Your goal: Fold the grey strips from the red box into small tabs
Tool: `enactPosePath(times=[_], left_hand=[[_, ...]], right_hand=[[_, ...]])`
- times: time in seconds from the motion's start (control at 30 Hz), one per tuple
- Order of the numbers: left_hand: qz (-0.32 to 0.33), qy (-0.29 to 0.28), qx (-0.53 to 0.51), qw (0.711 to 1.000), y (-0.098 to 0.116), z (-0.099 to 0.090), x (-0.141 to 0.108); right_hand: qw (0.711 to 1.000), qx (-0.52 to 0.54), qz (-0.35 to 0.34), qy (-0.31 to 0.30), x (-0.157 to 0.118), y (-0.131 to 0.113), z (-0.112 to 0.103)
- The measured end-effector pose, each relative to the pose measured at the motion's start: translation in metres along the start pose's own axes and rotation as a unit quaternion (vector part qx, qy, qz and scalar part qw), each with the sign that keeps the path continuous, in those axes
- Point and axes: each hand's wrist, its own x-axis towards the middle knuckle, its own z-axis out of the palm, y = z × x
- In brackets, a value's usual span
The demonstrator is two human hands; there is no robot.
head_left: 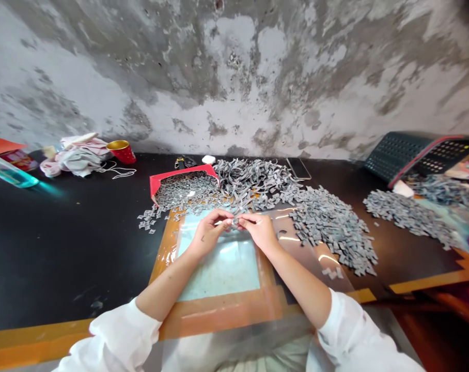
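Over a pale blue sheet (219, 268), my left hand (213, 230) and my right hand (258, 230) meet with fingertips almost touching. Both pinch a small grey piece (235, 222), too small and too covered by fingers to tell its kind. Behind my hands stands a red open box (184, 170) full of tiny grey clips, some spilled at its front. A heap of longer grey strips (253, 175) lies beside the box. To the right of my right hand spreads a pile of small grey pieces (331, 225).
A red cup (121, 151), crumpled cloths (77, 155) and a clear bluish bottle (13, 173) stand at the far left. A phone (298, 169) lies near the wall. At right, a dark perforated basket (397, 155) tips over another grey pile (410, 214). Orange tape (41, 333) lines the table's front edge.
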Motion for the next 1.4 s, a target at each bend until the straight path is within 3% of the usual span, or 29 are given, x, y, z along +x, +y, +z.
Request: enactPosePath(times=[0.3, 0.47, 0.63, 0.77, 0.9, 1.13, 1.4], left_hand=[[-0.019, -0.011, 0.059, 0.998, -0.003, 0.002, -0.004], [-0.041, -0.01, 0.059, 0.997, -0.005, 0.006, -0.004], [-0.013, 0.031, 0.01, 0.999, -0.009, 0.01, -0.002], [-0.01, 0.036, -0.014, 0.999, -0.011, 0.01, -0.003], [0.003, 0.043, 0.021, 0.999, -0.009, 0.011, -0.005], [0.015, 0.062, 0.027, 0.998, -0.008, 0.015, -0.007], [0.02, 0.079, 0.036, 0.996, -0.007, 0.014, -0.006]], right_hand=[[0.999, -0.045, -0.023, -0.005, -0.002, 0.011, 0.003], [0.98, -0.167, -0.11, 0.011, -0.003, 0.009, 0.001], [0.94, -0.229, -0.231, 0.097, -0.007, -0.001, -0.002], [0.933, -0.241, -0.258, 0.069, -0.01, -0.004, -0.001], [0.952, -0.198, -0.227, 0.06, -0.01, 0.0, 0.003], [0.992, -0.091, -0.085, 0.032, -0.004, 0.01, 0.006], [0.993, -0.08, -0.089, 0.019, -0.002, 0.015, 0.007]])
